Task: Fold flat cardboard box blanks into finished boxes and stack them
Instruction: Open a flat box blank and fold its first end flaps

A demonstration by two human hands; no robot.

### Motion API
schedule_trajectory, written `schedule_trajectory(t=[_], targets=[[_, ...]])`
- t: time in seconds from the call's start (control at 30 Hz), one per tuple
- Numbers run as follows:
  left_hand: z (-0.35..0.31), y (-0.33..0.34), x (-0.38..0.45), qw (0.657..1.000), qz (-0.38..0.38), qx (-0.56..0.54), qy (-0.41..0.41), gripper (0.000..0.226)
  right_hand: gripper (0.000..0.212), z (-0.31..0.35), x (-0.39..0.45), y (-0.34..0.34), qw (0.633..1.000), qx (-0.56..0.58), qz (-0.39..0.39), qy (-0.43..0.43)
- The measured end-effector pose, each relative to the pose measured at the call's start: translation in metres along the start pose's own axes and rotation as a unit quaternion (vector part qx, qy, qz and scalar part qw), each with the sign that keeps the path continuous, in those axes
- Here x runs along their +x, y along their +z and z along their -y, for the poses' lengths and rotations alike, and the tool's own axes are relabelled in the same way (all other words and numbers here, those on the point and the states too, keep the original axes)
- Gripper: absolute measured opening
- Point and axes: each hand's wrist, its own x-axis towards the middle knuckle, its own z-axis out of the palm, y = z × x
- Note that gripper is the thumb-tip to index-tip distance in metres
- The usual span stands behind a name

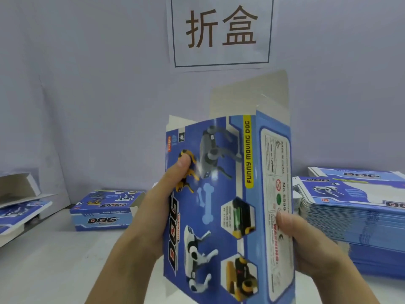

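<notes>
I hold a blue printed box (221,205) upright in front of me, opened into a tube, with its grey top flap (249,95) standing up unfolded. My left hand (162,205) grips its left edge, thumb pressed on the front panel. My right hand (306,244) grips the right side panel, thumb on the warning label. A finished box (103,210) lies on the table at the left. A tall stack of flat blanks (355,218) sits at the right.
A white table (54,260) carries everything. Another partly folded box (17,202) with an open flap lies at the far left edge. A paper sign (221,31) with dark characters hangs on the pale wall behind.
</notes>
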Motion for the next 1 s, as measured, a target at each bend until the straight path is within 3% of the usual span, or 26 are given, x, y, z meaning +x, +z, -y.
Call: schedule_trajectory(t=[0.03, 0.07, 0.13, 0.2, 0.37, 0.47, 0.53, 0.63, 0.73, 0.87, 1.0], targets=[[0.0, 0.002, 0.0, 1.0, -0.003, -0.001, 0.024, 0.059, 0.078, 0.002, 0.006, -0.005, 0.997, 0.026, -0.062, -0.033], [-0.002, 0.004, 0.001, 0.998, -0.013, 0.009, 0.055, 0.044, 0.071, 0.003, 0.005, -0.006, 0.991, 0.021, -0.12, -0.06], [-0.002, 0.0, 0.005, 0.985, -0.078, 0.073, 0.137, 0.024, 0.079, 0.004, 0.006, -0.016, 0.962, -0.039, -0.239, -0.127], [-0.002, 0.007, 0.008, 0.96, -0.09, 0.17, 0.201, 0.033, 0.088, 0.012, 0.007, -0.019, 0.925, -0.104, -0.303, -0.204], [0.035, 0.038, 0.012, 0.938, -0.023, 0.254, 0.235, 0.057, 0.093, 0.017, 0.018, -0.004, 0.87, -0.179, -0.347, -0.302], [0.047, 0.042, 0.015, 0.934, -0.066, 0.261, 0.235, 0.079, 0.086, 0.012, 0.024, 0.0, 0.837, -0.196, -0.398, -0.319], [0.047, 0.035, 0.017, 0.931, -0.1, 0.275, 0.22, 0.075, 0.084, 0.01, 0.028, 0.004, 0.829, -0.207, -0.397, -0.335], [0.041, 0.024, 0.02, 0.936, -0.073, 0.268, 0.215, 0.056, 0.082, 0.002, 0.036, 0.005, 0.831, -0.196, -0.396, -0.338], [0.035, 0.023, 0.019, 0.947, -0.058, 0.221, 0.224, 0.061, 0.089, -0.005, 0.04, 0.006, 0.849, -0.194, -0.376, -0.317], [0.037, 0.03, 0.019, 0.908, -0.142, 0.265, 0.291, 0.06, 0.095, -0.009, 0.045, 0.012, 0.841, -0.199, -0.392, -0.315], [0.039, 0.028, 0.022, 0.903, -0.163, 0.269, 0.291, 0.049, 0.087, -0.012, 0.047, 0.01, 0.85, -0.188, -0.374, -0.321]])
